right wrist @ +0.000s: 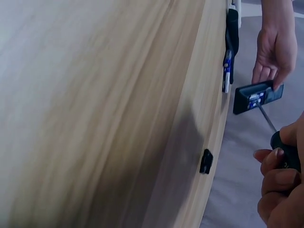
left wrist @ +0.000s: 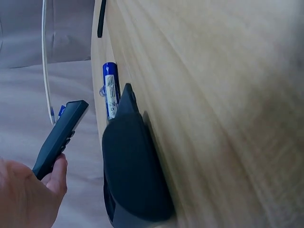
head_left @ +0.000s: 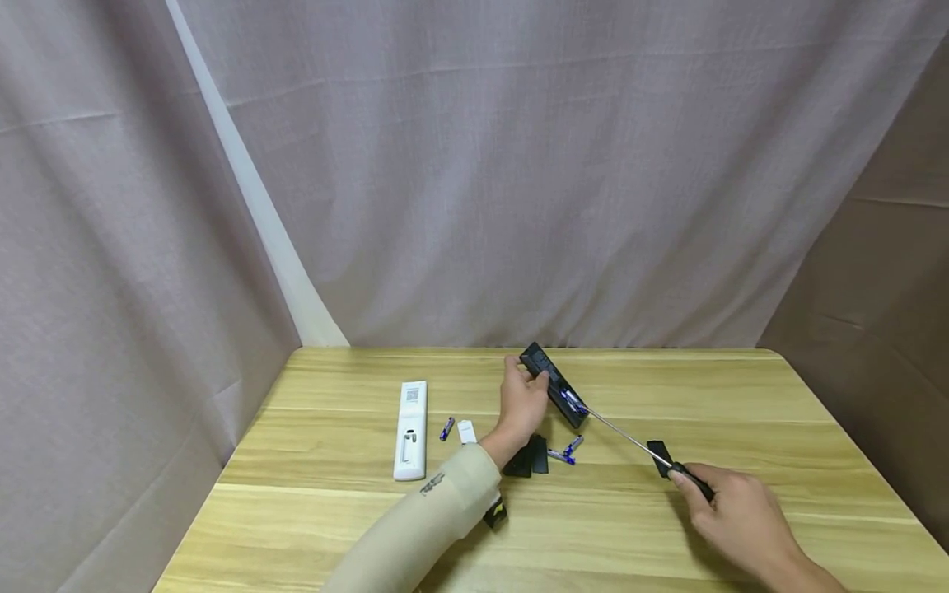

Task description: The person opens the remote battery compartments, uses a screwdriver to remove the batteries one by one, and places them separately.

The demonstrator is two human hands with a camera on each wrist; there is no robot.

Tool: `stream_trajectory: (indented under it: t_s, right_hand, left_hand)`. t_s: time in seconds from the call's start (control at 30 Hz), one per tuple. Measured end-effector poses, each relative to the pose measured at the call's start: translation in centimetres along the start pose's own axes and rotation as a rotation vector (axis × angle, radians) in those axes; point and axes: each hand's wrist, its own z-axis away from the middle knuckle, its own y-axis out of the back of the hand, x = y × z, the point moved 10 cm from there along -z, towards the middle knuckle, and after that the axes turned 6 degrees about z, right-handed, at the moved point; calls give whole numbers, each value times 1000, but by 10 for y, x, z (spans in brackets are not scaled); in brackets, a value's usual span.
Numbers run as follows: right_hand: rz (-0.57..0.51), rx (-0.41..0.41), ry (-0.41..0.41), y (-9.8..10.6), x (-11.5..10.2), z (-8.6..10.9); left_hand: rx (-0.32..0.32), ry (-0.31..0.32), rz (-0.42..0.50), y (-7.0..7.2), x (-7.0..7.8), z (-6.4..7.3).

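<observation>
A black remote control (head_left: 539, 361) is gripped along its side by my left hand (head_left: 521, 405), tilted above the far part of the table. Its back faces up with the battery compartment uncovered, and blue-and-silver batteries (right wrist: 255, 98) sit inside. My right hand (head_left: 749, 519) wraps round the black handle of a screwdriver (head_left: 626, 436). The long metal shaft slants up to the left, its tip right at the batteries. In the left wrist view, the remote's keys point toward the table side.
Loose batteries (head_left: 561, 456) lie below the remote, near dark flat pieces (head_left: 539, 455). A white remote (head_left: 411, 453), another battery (head_left: 447, 428) and a white cover (head_left: 466, 431) lie on the left. A small black cover (head_left: 658, 455) is by the screwdriver; a black-and-yellow item (head_left: 495, 514) is partly behind the left sleeve.
</observation>
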Motion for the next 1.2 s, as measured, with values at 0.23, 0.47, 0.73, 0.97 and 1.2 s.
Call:
stream_trajectory:
  t_s: [0.23, 0.47, 0.73, 0.97, 1.2]
  right_hand:
    - [-53, -146, -108, -13, -4, -1]
    - [-176, -297, -209, -25, -7, -4]
    - [-229, -425, -282, -34, -5, -7]
    - [-252, -460, -314, -38, -4, -3]
    - [-244, -440, -317, -36, -6, 0]
  left_hand:
    - [-33, 13, -51, -7, 1, 5]
    - [-59, -8, -77, -5, 1, 10]
    - [-64, -34, -83, -3, 2, 12]
    - [-64, -25, -74, -6, 1, 12]
    - [-53, -15, -58, -5, 0, 14]
